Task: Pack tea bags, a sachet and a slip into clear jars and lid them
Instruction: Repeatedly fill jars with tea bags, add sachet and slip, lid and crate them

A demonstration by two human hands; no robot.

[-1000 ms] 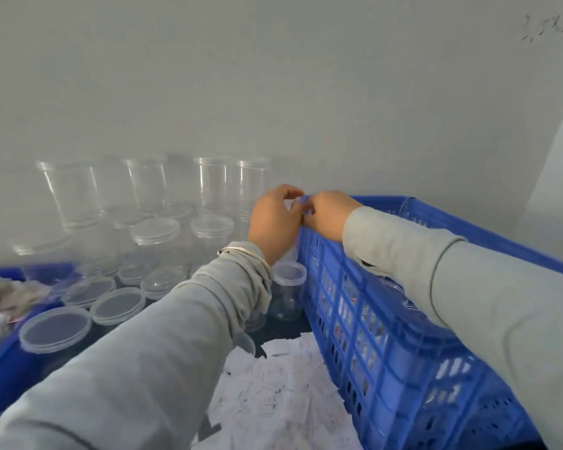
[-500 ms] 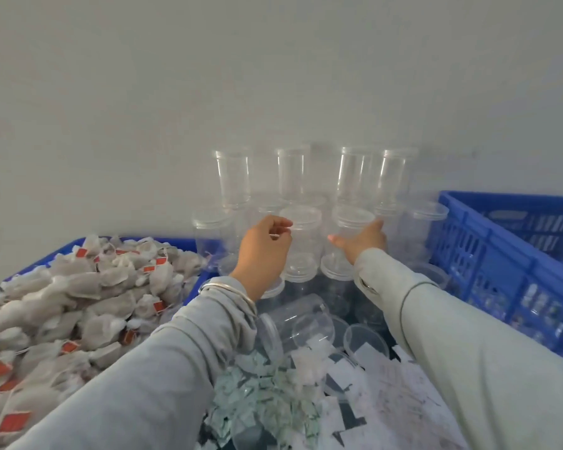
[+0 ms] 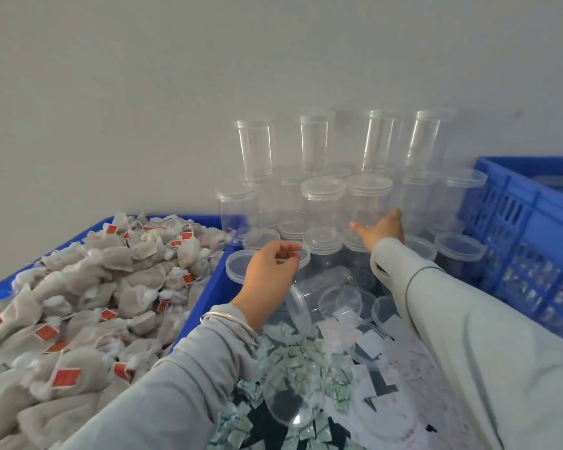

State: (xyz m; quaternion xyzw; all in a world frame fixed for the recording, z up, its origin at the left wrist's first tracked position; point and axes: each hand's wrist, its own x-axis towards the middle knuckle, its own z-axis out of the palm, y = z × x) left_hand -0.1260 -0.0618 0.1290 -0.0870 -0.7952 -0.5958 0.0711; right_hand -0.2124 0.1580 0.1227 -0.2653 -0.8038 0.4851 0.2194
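A blue bin (image 3: 205, 297) heaped with tea bags (image 3: 88, 287) fills the left, a slatted blue crate (image 3: 527, 222) walls off the right, and between them lidded clear jars (image 3: 322, 203) stand stacked against the grey wall (image 3: 176, 92), blocking any reach further back. Nearer the person, a jar on its side (image 3: 322, 287), loose lids, green sachets (image 3: 293, 355) and white slips (image 3: 400, 352) crowd the narrow strip between bin and crate. The right hand (image 3: 382, 227) reaches with fingers spread at a middle-row jar (image 3: 368, 203), while the left hand (image 3: 270, 271), fingers loosely curled, pinches the rim of a lid (image 3: 238, 266) beside the bin's edge.
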